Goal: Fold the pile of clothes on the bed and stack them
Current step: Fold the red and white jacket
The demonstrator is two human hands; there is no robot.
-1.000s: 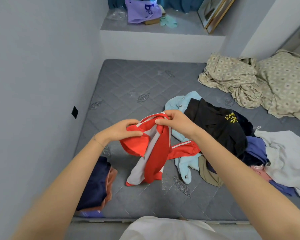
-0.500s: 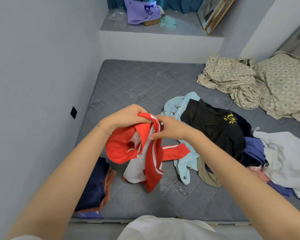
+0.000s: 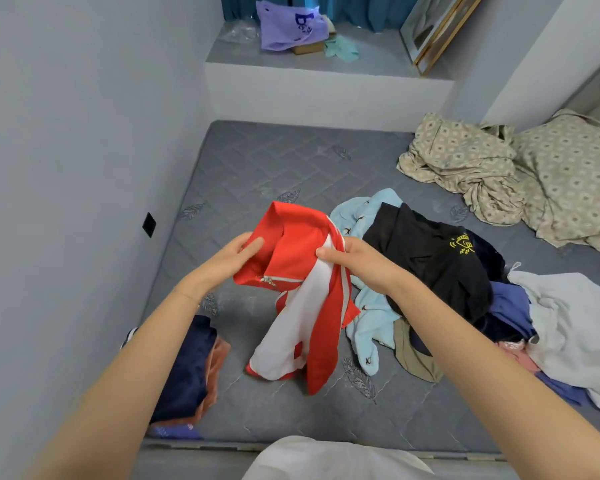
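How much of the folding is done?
Not far. Done: a folded stack of navy, orange and purple clothes on the grey mattress. In hand: the red and white zip jacket, held by left hand and right hand, not yet folded. Left: the jumbled pile, including a black logo shirt and pale blue garment.

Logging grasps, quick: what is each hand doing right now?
Left hand: grips the red jacket.
Right hand: grips the same jacket at its striped edge.

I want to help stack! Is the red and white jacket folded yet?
Not yet. The red and white jacket hangs bunched and twisted from the left hand and right hand.
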